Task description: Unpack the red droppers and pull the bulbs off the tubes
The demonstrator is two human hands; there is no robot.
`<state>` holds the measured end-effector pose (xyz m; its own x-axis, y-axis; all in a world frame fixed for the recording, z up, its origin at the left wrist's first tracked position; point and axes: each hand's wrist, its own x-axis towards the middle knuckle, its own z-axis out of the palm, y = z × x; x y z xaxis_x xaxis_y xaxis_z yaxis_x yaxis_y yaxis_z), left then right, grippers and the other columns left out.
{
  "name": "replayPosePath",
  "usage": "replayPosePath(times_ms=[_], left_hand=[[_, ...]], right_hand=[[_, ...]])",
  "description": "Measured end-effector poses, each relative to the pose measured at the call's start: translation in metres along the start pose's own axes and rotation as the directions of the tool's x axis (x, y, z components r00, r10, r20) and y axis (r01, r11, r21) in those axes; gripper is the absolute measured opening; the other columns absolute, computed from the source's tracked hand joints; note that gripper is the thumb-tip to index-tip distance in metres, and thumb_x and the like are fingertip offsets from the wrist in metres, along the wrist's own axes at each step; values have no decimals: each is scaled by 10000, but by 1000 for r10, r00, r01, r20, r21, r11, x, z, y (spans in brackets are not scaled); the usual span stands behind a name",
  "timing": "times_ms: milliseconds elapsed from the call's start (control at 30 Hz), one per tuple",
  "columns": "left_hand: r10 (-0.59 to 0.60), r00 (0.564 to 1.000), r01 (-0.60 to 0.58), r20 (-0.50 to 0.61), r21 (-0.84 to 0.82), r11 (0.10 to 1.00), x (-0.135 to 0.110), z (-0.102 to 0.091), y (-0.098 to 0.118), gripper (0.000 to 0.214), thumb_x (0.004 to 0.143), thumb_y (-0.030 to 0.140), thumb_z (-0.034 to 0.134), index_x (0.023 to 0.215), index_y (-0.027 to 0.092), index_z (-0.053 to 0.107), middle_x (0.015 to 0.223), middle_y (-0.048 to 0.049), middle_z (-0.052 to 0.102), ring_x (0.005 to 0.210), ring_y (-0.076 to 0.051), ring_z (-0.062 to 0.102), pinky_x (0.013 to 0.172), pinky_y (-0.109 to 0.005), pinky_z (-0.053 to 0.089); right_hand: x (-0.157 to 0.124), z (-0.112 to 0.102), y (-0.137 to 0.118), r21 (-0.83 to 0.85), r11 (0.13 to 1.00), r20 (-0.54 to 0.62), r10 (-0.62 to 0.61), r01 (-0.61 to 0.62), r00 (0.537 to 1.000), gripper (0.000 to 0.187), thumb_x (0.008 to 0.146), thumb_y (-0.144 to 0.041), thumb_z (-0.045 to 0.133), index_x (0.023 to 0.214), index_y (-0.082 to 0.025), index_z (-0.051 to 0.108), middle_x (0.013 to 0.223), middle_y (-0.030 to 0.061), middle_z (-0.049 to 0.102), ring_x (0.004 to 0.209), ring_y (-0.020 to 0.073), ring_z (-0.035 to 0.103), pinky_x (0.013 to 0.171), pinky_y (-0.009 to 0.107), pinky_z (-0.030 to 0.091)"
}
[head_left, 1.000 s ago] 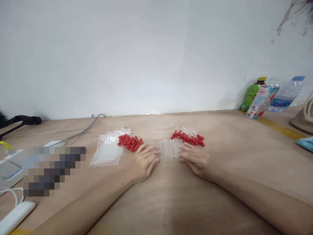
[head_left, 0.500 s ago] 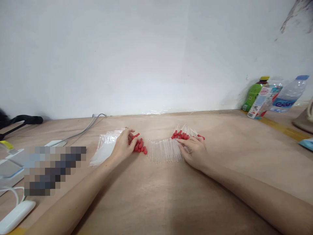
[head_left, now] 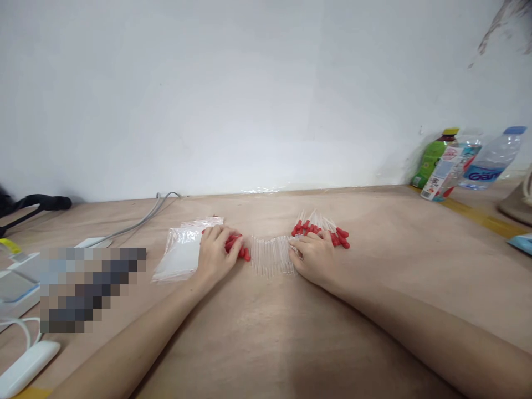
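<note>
My left hand (head_left: 216, 252) curls over a small heap of red rubber dropper bulbs (head_left: 246, 255), thumb against the bulbs and fingertips partly hidden. To its right lies a row of slim clear dropper tubes (head_left: 268, 256), side by side. At the right end of that row, my right hand (head_left: 313, 256) has its fingers bent and closed on a tube, its grip partly covered. Just behind the right hand lie several droppers with red bulbs (head_left: 342, 237) fitted on clear tubes, their thin ends fanned toward the wall.
Clear plastic zip bags (head_left: 180, 252) lie left of my left hand. A grey cable (head_left: 145, 220), a white power strip (head_left: 20, 285) and a white plastic device (head_left: 31, 368) are at the left. Bottles (head_left: 430, 160) and a carton (head_left: 443, 173) stand at the back right.
My right hand has moved left along the tube row, uncovering more red bulbs behind it. My left hand has lowered and turned over the bulb heap, showing more of the bags.
</note>
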<state>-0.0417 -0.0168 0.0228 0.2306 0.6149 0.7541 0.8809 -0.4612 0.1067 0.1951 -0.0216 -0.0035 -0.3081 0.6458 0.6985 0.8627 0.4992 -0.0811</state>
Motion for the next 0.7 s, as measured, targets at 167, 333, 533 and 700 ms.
replayPosePath(times_ms=[167, 333, 533, 700], left_hand=[[245, 966, -241, 83, -57, 969, -13, 1, 31, 108, 787, 270, 548, 846, 204, 610, 942, -54, 608, 905, -215, 508, 802, -374, 384], [272, 959, -264, 75, -95, 960, -16, -3, 40, 100, 788, 270, 541, 808, 206, 615, 918, -55, 618, 901, -215, 510, 794, -378, 396], [201, 974, -188, 103, -124, 974, -13, -1, 34, 112, 789, 264, 541, 851, 202, 611, 937, -56, 603, 897, -209, 507, 829, -393, 390], [-25, 939, 74, 343, -132, 989, 25, 27, 52, 128, 779, 313, 547, 818, 216, 623, 886, -37, 604, 913, -213, 518, 826, -373, 397]], right_hand=[[-3, -4, -6, 28, 1000, 42, -8, 7, 999, 304, 771, -463, 533, 682, -195, 644, 632, 22, 627, 663, 157, 508, 716, 342, 235], [-11, -10, -2, 62, 997, -21, -34, 35, 999, 326, 778, -492, 526, 766, -199, 668, 639, 27, 624, 671, 156, 513, 736, 344, 245], [-37, -30, 25, 95, 985, -166, -127, 144, 978, 166, 796, -314, 539, 763, -205, 661, 618, 0, 607, 590, 118, 477, 708, 317, 266], [-46, -37, 37, 137, 985, -158, -84, 106, 984, 143, 792, -246, 533, 717, -205, 647, 595, -13, 593, 580, 109, 478, 706, 314, 263]])
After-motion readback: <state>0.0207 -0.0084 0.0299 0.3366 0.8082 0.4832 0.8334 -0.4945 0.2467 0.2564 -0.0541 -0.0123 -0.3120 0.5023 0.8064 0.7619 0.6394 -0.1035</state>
